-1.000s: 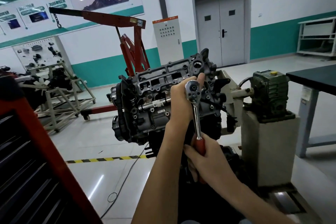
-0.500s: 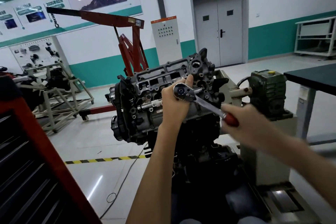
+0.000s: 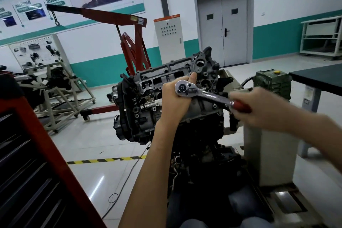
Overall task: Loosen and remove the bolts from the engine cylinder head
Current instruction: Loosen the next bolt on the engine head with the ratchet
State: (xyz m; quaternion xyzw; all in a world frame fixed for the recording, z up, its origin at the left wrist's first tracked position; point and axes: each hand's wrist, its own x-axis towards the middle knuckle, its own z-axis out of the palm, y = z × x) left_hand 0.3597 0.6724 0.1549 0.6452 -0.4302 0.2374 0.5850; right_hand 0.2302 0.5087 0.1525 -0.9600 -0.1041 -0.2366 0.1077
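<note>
While the left hand (image 3: 174,102) cups the round head of the ratchet wrench (image 3: 203,94), thumb raised along its upper edge, the right hand (image 3: 259,111), blurred, is clenched round the wrench's red handle (image 3: 241,107), which slants right and slightly down. The wrench head sits against the upper right part of the cylinder head (image 3: 166,73), which tops a dark engine mounted mid-frame and tilted toward the camera. The wrench head and the left palm cover the bolt being worked, so it cannot be seen; small bolts (image 3: 214,106) show on the casting below the shank. Just right of the engine stands a green gearbox (image 3: 272,83) on a grey pedestal (image 3: 268,153), close under the right forearm. A dark table (image 3: 318,77) lies further right. A red tool cabinet (image 3: 27,153) fills the lower left corner. Behind the engine rises a red engine crane (image 3: 114,16), with a grey control cabinet (image 3: 169,39) and a grey double door (image 3: 224,24) at the back wall. A second engine on a stand (image 3: 55,83) is at the left, and yellow-black floor tape (image 3: 103,160) and a thin cable (image 3: 125,181) cross the tiles.
</note>
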